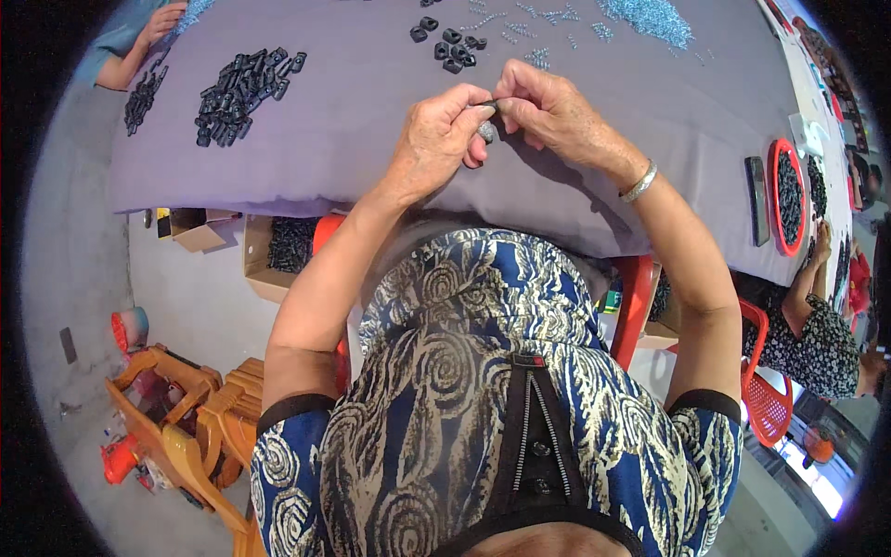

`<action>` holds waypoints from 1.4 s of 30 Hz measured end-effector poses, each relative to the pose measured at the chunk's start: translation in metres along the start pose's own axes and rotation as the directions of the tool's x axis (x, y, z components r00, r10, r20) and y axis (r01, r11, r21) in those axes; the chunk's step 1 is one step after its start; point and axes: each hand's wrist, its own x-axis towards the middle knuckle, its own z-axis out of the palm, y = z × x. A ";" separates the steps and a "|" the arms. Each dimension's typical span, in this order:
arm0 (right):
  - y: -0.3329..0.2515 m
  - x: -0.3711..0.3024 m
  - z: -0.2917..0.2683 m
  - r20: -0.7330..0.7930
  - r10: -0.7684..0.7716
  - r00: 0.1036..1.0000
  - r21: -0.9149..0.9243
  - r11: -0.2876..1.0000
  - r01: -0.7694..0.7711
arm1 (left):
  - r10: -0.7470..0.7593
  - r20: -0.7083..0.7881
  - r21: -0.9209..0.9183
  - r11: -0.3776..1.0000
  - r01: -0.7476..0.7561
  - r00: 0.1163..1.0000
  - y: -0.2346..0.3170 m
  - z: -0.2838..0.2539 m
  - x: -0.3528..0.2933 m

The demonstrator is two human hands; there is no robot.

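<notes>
My left hand (438, 137) and my right hand (549, 111) meet over the near part of the cloth-covered table. Between their pinched fingertips sits a small black plastic part (491, 104), mostly hidden by the fingers. A grey, speckled band (487, 132) shows at my left fingers; what it is I cannot make out. My right wrist wears a silver bracelet (639, 181). Just beyond my hands lie several loose black plastic pieces (452, 51) and scattered small metal springs (537, 58). Farther left is a heap of black plastic cord-lock-like parts (243, 97).
A blue-silver spring heap (650, 20) lies far right. Near the right edge are a dark phone-like slab (756, 200) and a red basket (776, 153) of black parts. Other people's hands work at far left (160, 23) and right (822, 243). Below the table stands a cardboard box (264, 278).
</notes>
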 end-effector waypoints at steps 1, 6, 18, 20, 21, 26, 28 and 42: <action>0.001 0.001 0.001 0.002 0.001 1.000 0.001 1.000 -0.001 | -0.001 -0.008 0.013 1.000 0.001 1.000 0.000 0.000 0.000; 0.003 0.004 0.003 -0.052 -0.152 0.987 -0.123 0.982 0.145 | 0.002 -0.033 0.018 1.000 -0.002 0.999 -0.001 0.002 0.000; 0.010 0.010 0.018 -0.140 -0.197 0.970 -0.223 0.961 0.163 | 0.017 -0.108 0.037 0.999 -0.014 0.994 0.000 0.005 0.000; 0.009 0.009 0.020 -0.172 -0.239 0.956 -0.276 0.943 0.187 | 0.011 -0.130 0.030 1.000 -0.007 0.991 -0.002 0.006 0.000; 0.006 0.009 0.021 -0.195 -0.284 0.939 -0.324 0.922 0.211 | 0.018 -0.102 -0.003 1.000 -0.019 0.995 -0.002 0.004 0.002; -0.009 0.001 0.021 -0.154 -0.259 0.953 -0.429 0.887 0.172 | -0.001 -0.010 -0.072 0.997 0.000 1.000 0.001 -0.001 0.003; -0.004 0.000 0.024 -0.107 -0.313 0.944 -0.481 0.847 0.226 | -0.040 -0.016 -0.071 0.997 0.038 0.999 0.004 0.001 0.000; -0.006 -0.008 0.032 -0.181 -0.403 0.897 -0.505 0.821 0.267 | 0.029 -0.003 -0.008 1.000 -0.029 1.000 0.002 -0.001 -0.001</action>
